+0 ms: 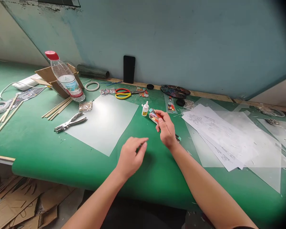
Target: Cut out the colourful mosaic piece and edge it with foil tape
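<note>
My right hand point(166, 128) is closed round a small colourful piece point(154, 117), red and dark with a teal end, held just above the green table point(85, 165). Just left of that piece stands a small white glue bottle point(145, 109) with a yellow label. My left hand point(132, 156) hovers over the table nearer to me, thumb and forefinger extended with a gap between them and nothing visible in it. Part of a dark, teal-tipped tool point(178, 137) shows behind my right wrist. A translucent sheet point(105, 121) lies left of the bottle.
Metal pliers point(71, 122), wooden sticks point(57, 108), a tilted water bottle point(68, 81) and a cardboard box point(47, 76) are at the left. Scissors point(126, 93) and a phone point(129, 69) are at the back. Drawn papers point(212, 127) cover the right side.
</note>
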Demonstrator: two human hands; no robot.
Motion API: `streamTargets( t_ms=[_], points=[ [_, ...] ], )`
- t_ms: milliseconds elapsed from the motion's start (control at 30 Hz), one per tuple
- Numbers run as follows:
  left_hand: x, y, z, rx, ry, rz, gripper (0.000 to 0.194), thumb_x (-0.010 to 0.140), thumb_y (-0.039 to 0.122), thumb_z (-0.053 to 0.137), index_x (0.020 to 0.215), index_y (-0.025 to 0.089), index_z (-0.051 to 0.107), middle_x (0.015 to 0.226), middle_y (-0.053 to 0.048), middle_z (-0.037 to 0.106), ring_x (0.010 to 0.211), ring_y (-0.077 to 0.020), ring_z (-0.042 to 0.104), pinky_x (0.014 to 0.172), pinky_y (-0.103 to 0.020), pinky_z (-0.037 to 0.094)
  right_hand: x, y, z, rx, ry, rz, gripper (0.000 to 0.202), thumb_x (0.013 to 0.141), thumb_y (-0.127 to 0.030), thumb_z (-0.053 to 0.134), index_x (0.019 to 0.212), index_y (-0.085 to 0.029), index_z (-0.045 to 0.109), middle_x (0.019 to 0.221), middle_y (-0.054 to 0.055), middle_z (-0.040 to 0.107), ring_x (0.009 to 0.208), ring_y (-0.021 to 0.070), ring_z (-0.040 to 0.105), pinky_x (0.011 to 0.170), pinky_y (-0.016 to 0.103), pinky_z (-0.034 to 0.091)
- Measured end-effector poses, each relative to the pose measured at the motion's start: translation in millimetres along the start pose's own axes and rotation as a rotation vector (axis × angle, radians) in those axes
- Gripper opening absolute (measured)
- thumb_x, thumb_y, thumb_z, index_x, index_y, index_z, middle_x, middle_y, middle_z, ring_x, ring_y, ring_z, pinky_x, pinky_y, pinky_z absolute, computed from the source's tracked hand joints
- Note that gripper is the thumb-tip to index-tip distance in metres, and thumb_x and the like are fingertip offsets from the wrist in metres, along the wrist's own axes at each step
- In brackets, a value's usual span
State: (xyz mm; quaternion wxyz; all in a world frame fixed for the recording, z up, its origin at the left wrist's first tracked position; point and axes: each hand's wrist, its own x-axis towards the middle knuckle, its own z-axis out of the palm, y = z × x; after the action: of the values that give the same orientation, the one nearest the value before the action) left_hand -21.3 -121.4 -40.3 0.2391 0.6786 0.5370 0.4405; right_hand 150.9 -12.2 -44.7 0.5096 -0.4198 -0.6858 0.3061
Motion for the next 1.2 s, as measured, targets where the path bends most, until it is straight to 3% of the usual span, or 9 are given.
streamTargets(
  t_ms=[67,133,267,400,500,600,667,867,1200],
  points=[
    [18,3,0.9,-0.135,0.092,-0.175,0.027,0.097,0.034,0.062,0.114,0.018,0.076,0.085,-0.005,0.075,0.069,-0.0154,0.063,0.067,-0.030,0.056,-4,-9,8,0.170,-0.011,0.112,0.034,0.101,-0.042,0.048,0.126,-0.024,0.061,0.118,0.009,0.064,0.058,0.0098,0.049,0.052,0.028,0.047],
    [33,7,9.2,-0.306,0.135,-0.270,0.031,0.093,0.040,0.068,0.115,0.019,0.077,0.087,-0.004,0.073,0.064,-0.0127,0.059,0.061,-0.027,0.053,-8,-20,16,0.356,0.000,0.219,0.032,0.095,-0.041,0.061,0.122,-0.024,0.061,0.107,0.006,0.065,0.056,0.0093,0.049,0.048,0.026,0.044],
    [42,11,29.7,-0.592,0.229,-0.340,0.023,0.090,0.040,0.072,0.088,0.020,0.081,0.087,-0.003,0.066,0.067,-0.0105,0.059,0.068,-0.026,0.054,-15,-36,26,0.668,0.049,0.439,0.041,0.080,-0.037,0.078,0.114,-0.024,0.058,0.088,0.001,0.066,0.063,0.0129,0.057,0.048,0.024,0.045],
    [42,7,31.2,-0.625,0.385,-0.376,0.018,0.086,0.037,0.075,0.084,0.020,0.081,0.088,-0.003,0.064,0.074,-0.0123,0.062,0.068,-0.025,0.054,-15,-37,26,0.660,-0.002,0.478,0.033,0.077,-0.037,0.080,0.102,-0.021,0.066,0.091,0.004,0.071,0.071,0.0147,0.061,0.055,0.026,0.051],
    [45,0,19.3,-0.576,0.370,-0.358,0.017,0.087,0.033,0.073,0.082,0.020,0.082,0.084,-0.004,0.069,0.078,-0.0142,0.065,0.071,-0.026,0.055,-12,-30,24,0.530,-0.067,0.390,0.025,0.080,-0.041,0.078,0.090,-0.019,0.071,0.087,0.004,0.070,0.075,0.0153,0.061,0.064,0.029,0.053],
    [47,-4,6.9,-0.543,0.169,-0.291,0.019,0.087,0.031,0.073,0.075,0.019,0.081,0.076,-0.004,0.071,0.072,-0.0149,0.066,0.069,-0.028,0.055,-10,-25,24,0.480,-0.093,0.360,0.028,0.082,-0.045,0.078,0.087,-0.019,0.071,0.079,0.001,0.066,0.070,0.0140,0.058,0.065,0.029,0.052],
    [46,-5,3.1,-0.509,0.111,-0.259,0.020,0.088,0.032,0.072,0.075,0.019,0.081,0.076,-0.005,0.072,0.071,-0.0157,0.067,0.069,-0.029,0.056,-9,-24,24,0.495,-0.116,0.373,0.031,0.082,-0.048,0.079,0.088,-0.019,0.071,0.074,0.000,0.064,0.063,0.0128,0.055,0.059,0.028,0.049],
    [41,-5,9.2,-0.520,0.287,-0.231,0.013,0.087,0.030,0.075,0.090,0.022,0.084,0.084,-0.005,0.075,0.075,-0.0163,0.069,0.068,-0.030,0.059,-10,-21,23,0.596,-0.178,0.412,0.034,0.078,-0.050,0.084,0.087,-0.019,0.072,0.068,-0.001,0.062,0.055,0.0117,0.054,0.051,0.027,0.047],
    [42,4,5.0,-0.436,0.364,0.049,0.013,0.089,0.020,0.075,0.095,0.025,0.085,0.075,0.000,0.069,0.064,-0.0092,0.066,0.059,-0.022,0.056,-11,-19,19,0.596,-0.276,0.274,0.024,0.084,-0.042,0.082,0.082,-0.021,0.071,0.069,-0.001,0.062,0.057,0.0131,0.058,0.053,0.030,0.051]
  ],
)
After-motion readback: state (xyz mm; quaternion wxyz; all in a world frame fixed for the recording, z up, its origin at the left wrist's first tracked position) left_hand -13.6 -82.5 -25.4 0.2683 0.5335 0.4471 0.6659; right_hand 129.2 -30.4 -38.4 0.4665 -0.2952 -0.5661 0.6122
